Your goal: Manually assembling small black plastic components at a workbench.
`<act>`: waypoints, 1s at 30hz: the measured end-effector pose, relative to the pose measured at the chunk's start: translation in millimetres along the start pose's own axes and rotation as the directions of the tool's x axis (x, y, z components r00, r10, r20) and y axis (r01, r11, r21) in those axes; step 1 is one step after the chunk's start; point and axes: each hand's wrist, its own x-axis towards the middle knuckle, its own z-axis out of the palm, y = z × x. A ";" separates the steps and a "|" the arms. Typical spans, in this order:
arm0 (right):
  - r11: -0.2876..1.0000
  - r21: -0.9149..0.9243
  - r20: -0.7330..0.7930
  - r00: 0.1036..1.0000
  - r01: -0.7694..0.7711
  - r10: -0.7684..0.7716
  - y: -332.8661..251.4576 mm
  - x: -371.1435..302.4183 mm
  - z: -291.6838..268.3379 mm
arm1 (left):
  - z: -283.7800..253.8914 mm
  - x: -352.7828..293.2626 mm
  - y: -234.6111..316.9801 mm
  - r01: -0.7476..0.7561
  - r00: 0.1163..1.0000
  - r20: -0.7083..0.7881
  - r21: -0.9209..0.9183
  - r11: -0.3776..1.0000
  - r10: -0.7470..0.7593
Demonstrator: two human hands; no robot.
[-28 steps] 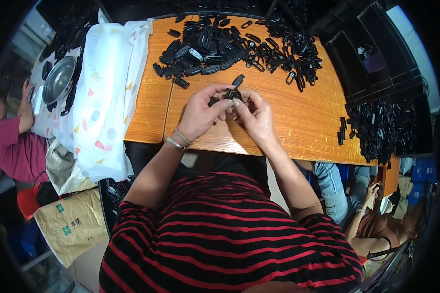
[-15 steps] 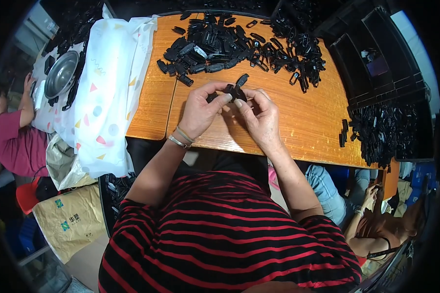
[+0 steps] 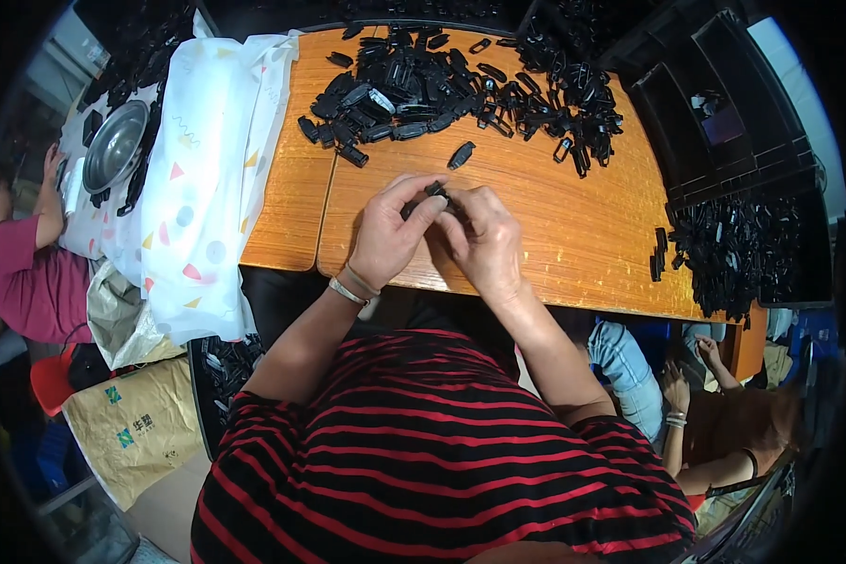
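Near the front of the wooden table, my left hand (image 3: 385,235) is closed on a small black plastic part (image 3: 435,191). My right hand (image 3: 489,246) meets it from the other side, its fingers bent and pressed at the same part. Most of the part is hidden between the fingers. Just beyond my hands a loose black oval part (image 3: 462,155) lies alone on the wood. Farther back spreads a heap of black plastic parts (image 3: 404,80), and beside it to the right are black frame-like pieces (image 3: 564,103).
At the right edge a black crate (image 3: 743,160) lies tipped, with many black parts (image 3: 733,249) spilling by it. A patterned white plastic sheet (image 3: 193,188) covers the left side, near a metal bowl (image 3: 117,146). Other people sit at left (image 3: 33,273) and lower right (image 3: 733,432).
My hands have drawn slightly nearer to me and closer together, and my right fingers have curled in. The oval part beyond my fingertips now shows whole. The person at right moved their arms.
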 end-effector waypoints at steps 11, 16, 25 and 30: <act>0.936 0.307 0.019 0.984 -0.172 0.175 -2.8 -6.8 23.2 | 6.5 6.4 -0.3 0.181 0.984 0.057 -0.344 0.921 -0.172; 0.895 0.313 0.231 0.940 -0.317 0.253 3.3 2.9 10.0 | 6.8 10.5 -13.1 0.223 0.975 0.067 -0.380 0.898 -0.214; 0.911 -0.398 0.093 0.983 -0.109 0.158 83.5 82.7 -22.3 | 9.6 80.2 -26.6 0.066 0.998 -0.025 0.430 0.901 -0.061; 0.862 -0.502 0.111 0.984 -0.066 0.140 104.8 100.7 -10.9 | 29.4 95.2 -22.2 0.055 0.996 0.003 0.773 0.632 -0.090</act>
